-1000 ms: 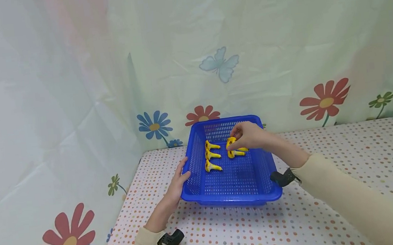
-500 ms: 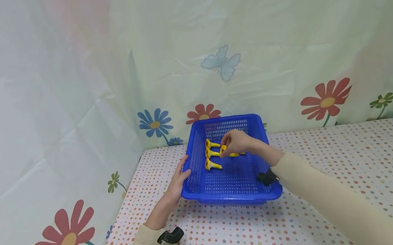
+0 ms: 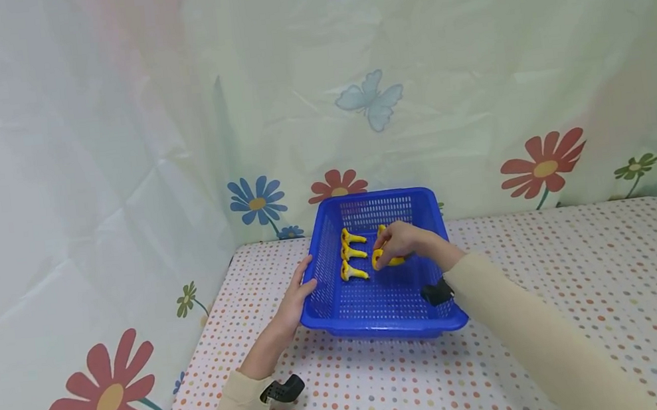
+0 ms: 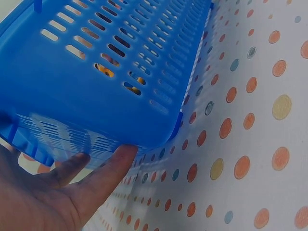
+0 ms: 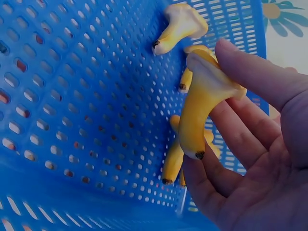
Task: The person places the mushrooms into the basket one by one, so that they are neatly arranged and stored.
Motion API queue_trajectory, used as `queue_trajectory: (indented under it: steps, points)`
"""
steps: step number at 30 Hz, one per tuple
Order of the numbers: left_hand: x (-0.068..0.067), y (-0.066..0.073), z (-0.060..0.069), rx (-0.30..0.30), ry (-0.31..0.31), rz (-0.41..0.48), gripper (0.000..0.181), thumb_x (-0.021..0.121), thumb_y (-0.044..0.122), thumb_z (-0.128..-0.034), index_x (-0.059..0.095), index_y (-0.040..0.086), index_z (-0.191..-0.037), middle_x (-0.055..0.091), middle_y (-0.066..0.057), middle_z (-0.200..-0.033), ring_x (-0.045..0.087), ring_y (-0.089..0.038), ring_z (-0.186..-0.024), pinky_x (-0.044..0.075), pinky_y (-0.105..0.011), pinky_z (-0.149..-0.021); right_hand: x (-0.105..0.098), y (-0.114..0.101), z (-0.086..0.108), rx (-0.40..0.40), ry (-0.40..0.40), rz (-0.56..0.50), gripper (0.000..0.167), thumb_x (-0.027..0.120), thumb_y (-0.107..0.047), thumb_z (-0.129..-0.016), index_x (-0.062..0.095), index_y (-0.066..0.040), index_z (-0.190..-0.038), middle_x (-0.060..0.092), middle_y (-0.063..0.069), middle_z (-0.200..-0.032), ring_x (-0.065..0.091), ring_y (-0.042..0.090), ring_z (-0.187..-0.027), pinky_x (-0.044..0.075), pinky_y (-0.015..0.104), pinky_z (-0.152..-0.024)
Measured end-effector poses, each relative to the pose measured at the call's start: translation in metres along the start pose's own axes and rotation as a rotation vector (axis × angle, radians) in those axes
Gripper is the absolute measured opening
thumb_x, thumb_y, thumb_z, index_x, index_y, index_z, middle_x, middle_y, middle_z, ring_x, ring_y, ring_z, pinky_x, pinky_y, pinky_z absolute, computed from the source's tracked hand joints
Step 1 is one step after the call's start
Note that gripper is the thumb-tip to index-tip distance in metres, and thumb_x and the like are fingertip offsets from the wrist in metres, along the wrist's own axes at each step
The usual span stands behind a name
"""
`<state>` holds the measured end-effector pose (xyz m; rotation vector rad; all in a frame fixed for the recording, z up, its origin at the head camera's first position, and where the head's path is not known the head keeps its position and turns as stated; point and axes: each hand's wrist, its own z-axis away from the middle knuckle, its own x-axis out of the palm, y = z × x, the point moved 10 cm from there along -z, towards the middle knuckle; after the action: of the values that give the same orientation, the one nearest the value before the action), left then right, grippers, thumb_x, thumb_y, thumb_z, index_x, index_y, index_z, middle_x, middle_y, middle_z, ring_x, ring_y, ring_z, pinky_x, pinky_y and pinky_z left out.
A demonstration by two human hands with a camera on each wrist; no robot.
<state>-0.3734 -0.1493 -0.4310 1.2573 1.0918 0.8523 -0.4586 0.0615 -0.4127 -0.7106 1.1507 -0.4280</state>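
Note:
In the head view a blue plastic basket (image 3: 383, 327) stands on the table, with several yellow mushrooms inside. My right hand (image 3: 401, 239) is over its middle and grips one yellow mushroom (image 5: 199, 103) by the cap between thumb and fingers, stem pointing down in the right wrist view. Along the left side lie three mushrooms (image 3: 355, 271) in a column, stems toward the right. Others, like the mushroom (image 5: 172, 162) beyond the held one, are partly covered by my right hand. My left hand (image 3: 292, 307) touches the basket's left outer wall with extended fingers.
A white dotted cloth (image 3: 565, 287) covers the table and runs beneath the basket. Behind and at the left hangs a pale curtain (image 3: 442, 86) printed with flowers and a butterfly. The basket's raised walls surround the mushrooms.
My right hand has carried the held mushroom leftward from the right group, then slightly nearer to me. The left hand stays against the basket.

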Motion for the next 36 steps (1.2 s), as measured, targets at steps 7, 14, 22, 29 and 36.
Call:
queue_trajectory:
  steps: [7, 14, 22, 29, 36]
  points:
    - [-0.003, -0.007, -0.005, 0.012, 0.012, -0.019, 0.06, 0.039, 0.027, -0.1032, 0.012, 0.023, -0.157, 0.002, -0.013, -0.161, 0.019, -0.041, -0.141, 0.022, -0.059, -0.108, 0.002, 0.008, -0.004, 0.05, -0.042, -0.002, 0.038, 0.085, -0.02, -0.075, 0.071, -0.008, -0.109, 0.064, 0.008, -0.1, 0.056, 0.024, -0.088, 0.052, 0.034, -0.077]
    - [-0.004, -0.007, -0.006, 0.004, 0.018, -0.019, 0.06, 0.038, 0.026, -0.1032, 0.011, 0.022, -0.157, 0.0, -0.015, -0.161, 0.02, -0.044, -0.14, 0.026, -0.06, -0.106, 0.003, 0.019, -0.005, 0.096, -0.048, -0.002, 0.039, 0.084, -0.019, -0.076, 0.071, -0.009, -0.111, 0.063, 0.009, -0.106, 0.056, 0.026, -0.093, 0.051, 0.036, -0.082]
    - [-0.003, -0.012, -0.003, -0.008, 0.016, -0.008, 0.059, 0.039, 0.028, -0.103, 0.013, 0.026, -0.156, 0.004, -0.014, -0.161, 0.022, -0.043, -0.14, 0.025, -0.059, -0.107, 0.006, 0.028, -0.005, 0.078, -0.028, -0.048, 0.04, 0.084, -0.016, -0.075, 0.069, -0.006, -0.111, 0.062, 0.011, -0.107, 0.056, 0.027, -0.094, 0.05, 0.04, -0.086]
    - [-0.002, -0.012, 0.001, -0.016, 0.021, -0.032, 0.059, 0.039, 0.028, -0.1026, 0.014, 0.025, -0.156, 0.005, -0.014, -0.161, 0.023, -0.044, -0.139, 0.027, -0.061, -0.105, 0.013, 0.033, -0.007, 0.081, -0.034, -0.033, 0.041, 0.085, -0.015, -0.074, 0.07, -0.006, -0.111, 0.062, 0.01, -0.104, 0.056, 0.026, -0.092, 0.05, 0.037, -0.085]
    - [-0.003, -0.01, -0.004, -0.016, 0.007, -0.024, 0.06, 0.039, 0.025, -0.1029, 0.014, 0.022, -0.157, 0.005, -0.015, -0.16, 0.024, -0.044, -0.139, 0.027, -0.06, -0.106, 0.01, 0.032, -0.01, 0.07, -0.03, 0.001, 0.038, 0.085, -0.015, -0.075, 0.069, -0.005, -0.108, 0.062, 0.01, -0.104, 0.055, 0.025, -0.092, 0.048, 0.037, -0.085]
